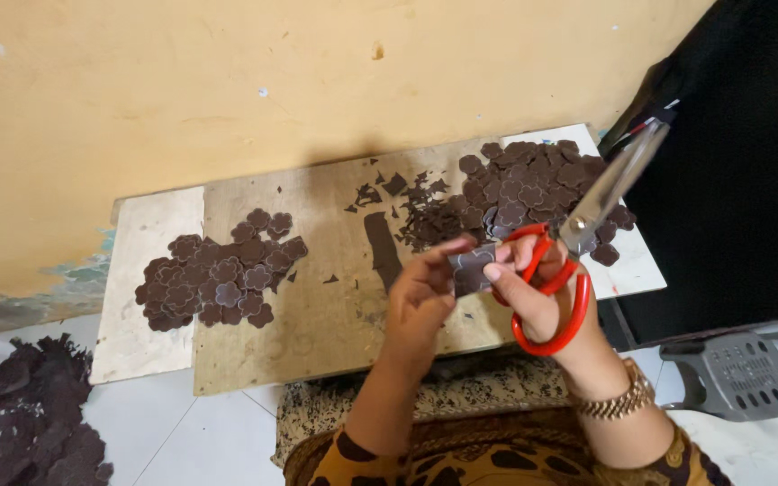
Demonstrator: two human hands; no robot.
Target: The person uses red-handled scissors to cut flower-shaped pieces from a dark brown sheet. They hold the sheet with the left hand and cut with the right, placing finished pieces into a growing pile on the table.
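My left hand [420, 297] pinches a small dark brown piece of fabric [470, 268] with a flower outline on it, held above a wooden board [317, 315]. My right hand [533, 292] touches the same piece with its fingertips and has its fingers through the red handles of a pair of scissors [578, 243]. The scissor blades point up and to the right, away from the piece. A gold bracelet sits on my right wrist.
A pile of dark flower-shaped cutouts [218, 274] lies on the board's left, a larger pile [533, 184] on its right, with offcuts [407, 202] and a dark strip [383, 247] between. More scraps [33, 414] lie on the floor at left. A grey plastic stool [740, 373] stands at right.
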